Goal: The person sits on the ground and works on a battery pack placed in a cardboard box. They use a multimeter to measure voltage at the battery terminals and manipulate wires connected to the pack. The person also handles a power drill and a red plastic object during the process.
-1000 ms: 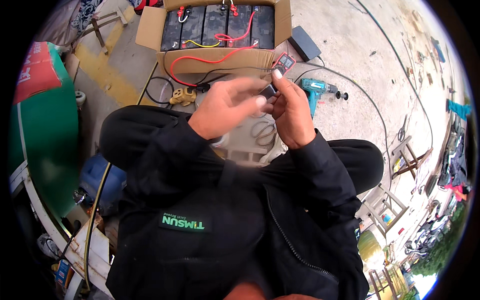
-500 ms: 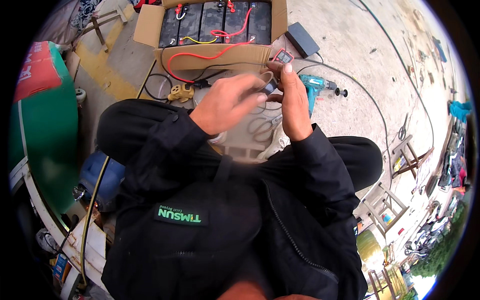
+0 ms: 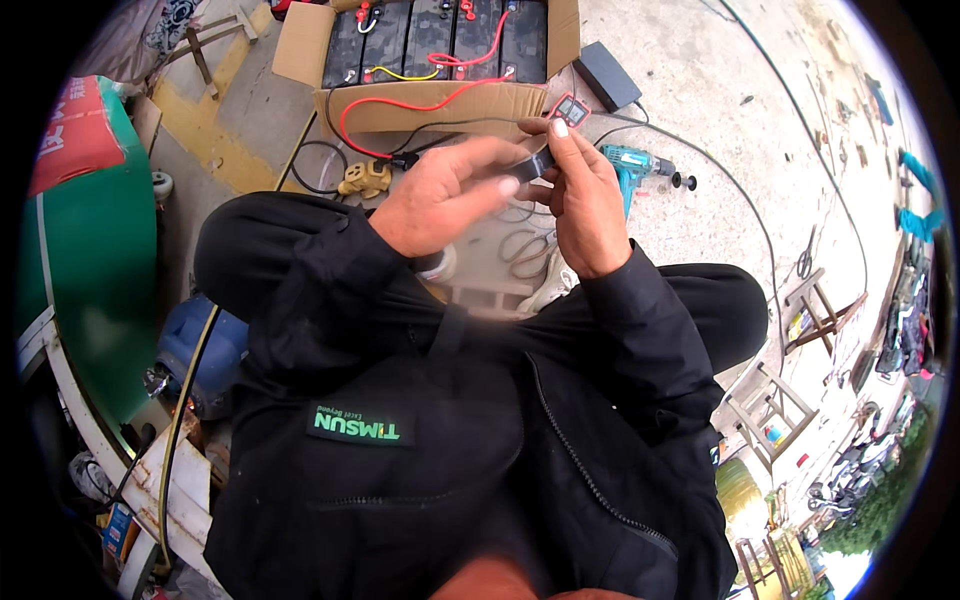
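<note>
A roll of black tape (image 3: 534, 165) is held up between my two hands, above the ground in front of my crossed legs. My left hand (image 3: 440, 195) is slightly blurred, with thumb and fingers closed about the roll's left side. From the other side my right hand (image 3: 585, 205) grips the roll, thumb raised along its top and fingers curled behind. A thin dark cable (image 3: 450, 127) runs up to the right fingertips; whether they pinch it cannot be made out. Scissors (image 3: 525, 255) lie on the ground below the hands.
Ahead stands an open cardboard box (image 3: 430, 110) of batteries joined by coloured wires. A red-rimmed meter (image 3: 571, 108), black power adapter (image 3: 608, 76) and teal drill (image 3: 630, 170) lie to the right. A yellow socket block (image 3: 365, 180) sits left, near a blue jug (image 3: 200, 345).
The roll has turned and shows more of its dark outer face. My left hand has shifted slightly left and its thumb and fingers have spread a little. The right hand stays nearly in place.
</note>
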The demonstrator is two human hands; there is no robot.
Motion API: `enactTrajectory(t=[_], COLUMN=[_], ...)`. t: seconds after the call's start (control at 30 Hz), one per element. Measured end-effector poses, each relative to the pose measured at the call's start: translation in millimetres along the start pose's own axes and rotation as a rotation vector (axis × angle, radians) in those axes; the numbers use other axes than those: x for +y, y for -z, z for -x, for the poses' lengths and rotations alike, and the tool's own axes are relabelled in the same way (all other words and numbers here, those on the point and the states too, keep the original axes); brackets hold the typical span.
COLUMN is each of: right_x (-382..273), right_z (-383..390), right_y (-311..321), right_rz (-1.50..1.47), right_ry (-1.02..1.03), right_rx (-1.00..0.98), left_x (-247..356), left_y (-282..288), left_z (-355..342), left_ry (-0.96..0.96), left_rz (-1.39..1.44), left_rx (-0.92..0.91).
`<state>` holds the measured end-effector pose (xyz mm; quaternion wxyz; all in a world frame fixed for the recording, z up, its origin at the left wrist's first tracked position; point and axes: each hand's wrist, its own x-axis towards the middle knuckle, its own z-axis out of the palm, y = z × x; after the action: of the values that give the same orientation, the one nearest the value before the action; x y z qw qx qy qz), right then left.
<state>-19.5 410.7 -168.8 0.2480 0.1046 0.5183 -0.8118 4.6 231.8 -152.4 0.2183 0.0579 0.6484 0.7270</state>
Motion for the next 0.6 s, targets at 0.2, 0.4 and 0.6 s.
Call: enactTrajectory(t=[0.2,0.4,0.6], right_x=[-5,-5,8], right_z=[5,12,2], right_y=[0,-5,-4], right_rz=[0.249,0.427,0.692], right_ry=[0.097,0.281,0.689], right_rx=[-0.079,-0.179,0.033], left_x=[3,15,10], left_y=[18,23,18], left_z=[3,3,4], left_ry=[0.053,-0.054,0.065], left_rz=[0.022,0.001,-0.095], left_rx=[0.051,0.120,0.127])
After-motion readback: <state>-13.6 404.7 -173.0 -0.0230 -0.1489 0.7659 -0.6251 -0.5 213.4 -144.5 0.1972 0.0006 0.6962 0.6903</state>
